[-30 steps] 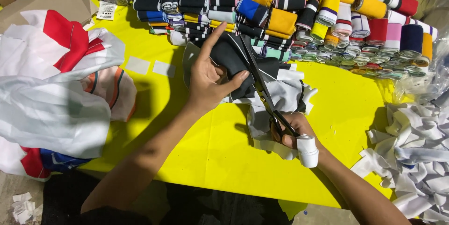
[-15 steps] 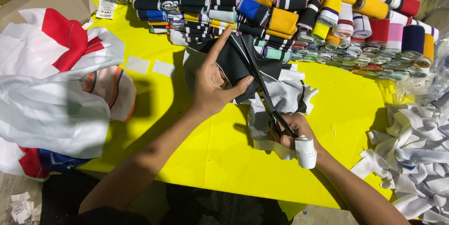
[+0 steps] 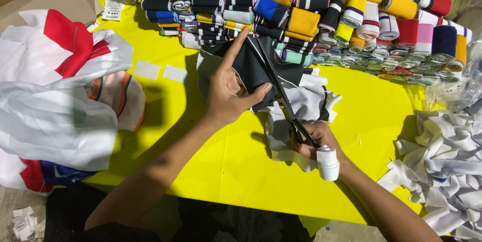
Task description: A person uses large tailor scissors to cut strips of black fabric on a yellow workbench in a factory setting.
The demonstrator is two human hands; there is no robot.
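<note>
the left hand pinned the black fabric piece flat on the yellow desk. the right hand, clamped on scissors, was mid-cut; the following stroke likely required steady fabric tension.

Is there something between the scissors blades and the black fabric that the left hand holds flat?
Nothing visible does. The scissors already lie on the black fabric, beside the left hand; the right hand grips their handles.

Left hand: fingers extended forward, thumb spread sideways, palm facing down. Right hand: fingers curled closed, thumb wrapped in white bandage. Both forearms bare, converging.
</note>
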